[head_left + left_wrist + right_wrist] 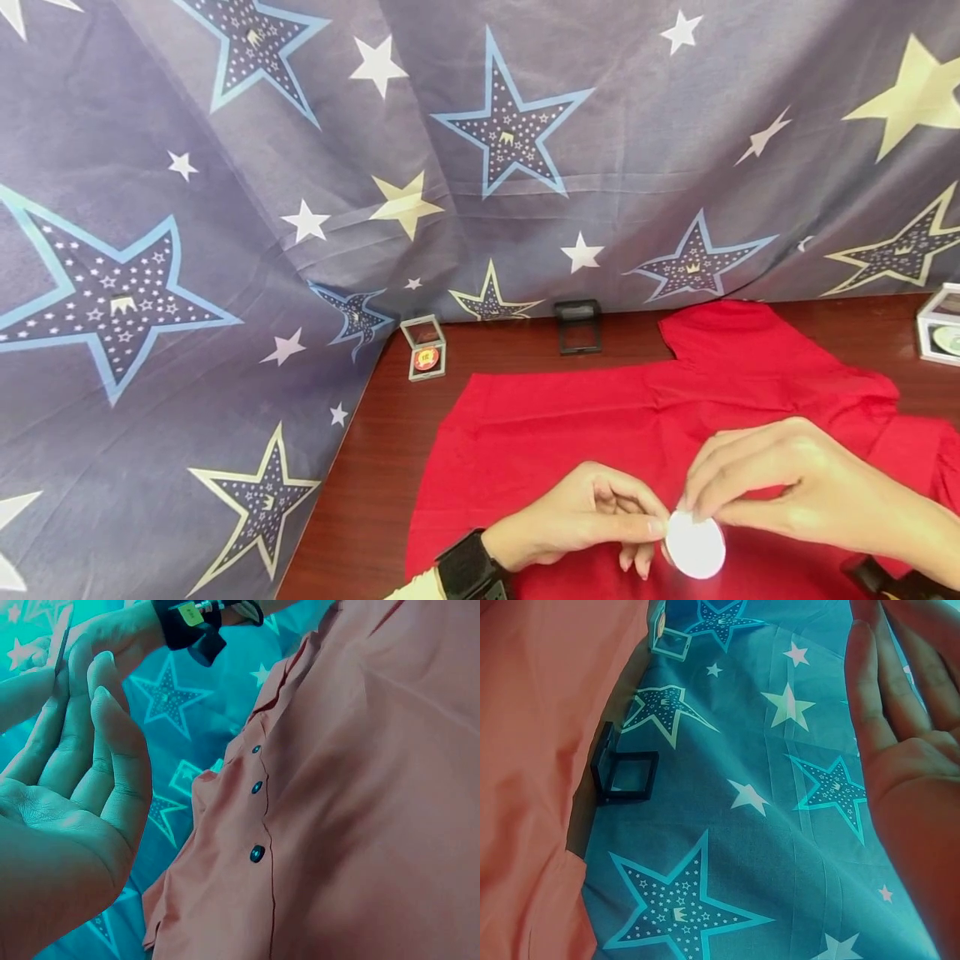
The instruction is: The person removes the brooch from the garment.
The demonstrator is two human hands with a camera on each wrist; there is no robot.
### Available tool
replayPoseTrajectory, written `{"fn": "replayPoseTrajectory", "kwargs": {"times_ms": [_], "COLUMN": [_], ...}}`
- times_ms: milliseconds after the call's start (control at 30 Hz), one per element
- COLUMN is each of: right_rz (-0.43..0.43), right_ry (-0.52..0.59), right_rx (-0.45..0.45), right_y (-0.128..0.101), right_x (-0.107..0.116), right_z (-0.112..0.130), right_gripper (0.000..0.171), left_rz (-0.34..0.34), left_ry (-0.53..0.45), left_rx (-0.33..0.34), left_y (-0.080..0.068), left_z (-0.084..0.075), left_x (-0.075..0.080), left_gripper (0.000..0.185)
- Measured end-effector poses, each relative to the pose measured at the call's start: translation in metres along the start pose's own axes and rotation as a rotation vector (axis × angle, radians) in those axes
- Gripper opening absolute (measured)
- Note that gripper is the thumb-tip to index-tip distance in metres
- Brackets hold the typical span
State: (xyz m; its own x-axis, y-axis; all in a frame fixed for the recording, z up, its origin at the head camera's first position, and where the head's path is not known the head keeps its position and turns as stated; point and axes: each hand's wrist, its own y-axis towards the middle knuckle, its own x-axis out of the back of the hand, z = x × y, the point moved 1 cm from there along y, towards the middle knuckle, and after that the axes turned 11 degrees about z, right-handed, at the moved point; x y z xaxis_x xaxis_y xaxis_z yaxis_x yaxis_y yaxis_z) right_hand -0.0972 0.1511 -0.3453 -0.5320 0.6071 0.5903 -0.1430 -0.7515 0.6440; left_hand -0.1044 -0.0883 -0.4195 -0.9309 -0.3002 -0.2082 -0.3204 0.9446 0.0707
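Hands met over the red cotton shirt [600,417]: left hand [577,521] and right hand [787,487] both pinched a small white round disc [696,546] at six o'clock, apparently inspecting it; next move probably needs a steady grip.

Matt red cloth shirt [600,417] lies on glossy dark wood table [375,500].

Probably a makeshift home recording corner: star-print cloth backdrop [480,167] behind a dark wooden table [375,483].
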Motion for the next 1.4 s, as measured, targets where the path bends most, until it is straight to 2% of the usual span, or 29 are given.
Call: {"fn": "replayPoseTrajectory", "kwargs": {"times_ms": [267,467,667,867,933,1233,1400], "right_rz": [-0.015,-0.042,-0.088,-0.137,-0.144,-0.174,-0.222], "right_ry": [-0.072,-0.178,-0.349,-0.458,-0.483,-0.462,-0.408], "right_rx": [-0.076,-0.213,-0.368,-0.558,-0.585,-0.715,-0.798], "right_y": [-0.006,-0.012,-0.019,-0.023,-0.023,-0.020,-0.023], "right_x": [0.000,0.000,0.000,0.001,0.001,-0.004,-0.009], "right_z": [-0.004,-0.001,0.002,0.006,0.007,0.004,0.000], "right_gripper": [0.037,0.042,0.043,0.058,0.058,0.049,0.046], "left_rz": [-0.022,-0.035,-0.111,-0.150,-0.162,-0.226,-0.270], "left_ry": [-0.024,-0.010,0.021,0.104,0.134,0.233,0.328], "left_rx": [-0.053,-0.055,-0.090,-0.113,-0.112,-0.115,-0.101], "left_y": [0.001,0.000,-0.004,-0.008,-0.008,-0.011,-0.010], "left_z": [0.000,-0.003,-0.011,-0.017,-0.017,-0.019,-0.017], "left_x": [0.003,0.006,0.016,0.024,0.026,0.036,0.038], "left_gripper": [0.021,0.021,0.021,0.018,0.016,0.014,0.013]}}
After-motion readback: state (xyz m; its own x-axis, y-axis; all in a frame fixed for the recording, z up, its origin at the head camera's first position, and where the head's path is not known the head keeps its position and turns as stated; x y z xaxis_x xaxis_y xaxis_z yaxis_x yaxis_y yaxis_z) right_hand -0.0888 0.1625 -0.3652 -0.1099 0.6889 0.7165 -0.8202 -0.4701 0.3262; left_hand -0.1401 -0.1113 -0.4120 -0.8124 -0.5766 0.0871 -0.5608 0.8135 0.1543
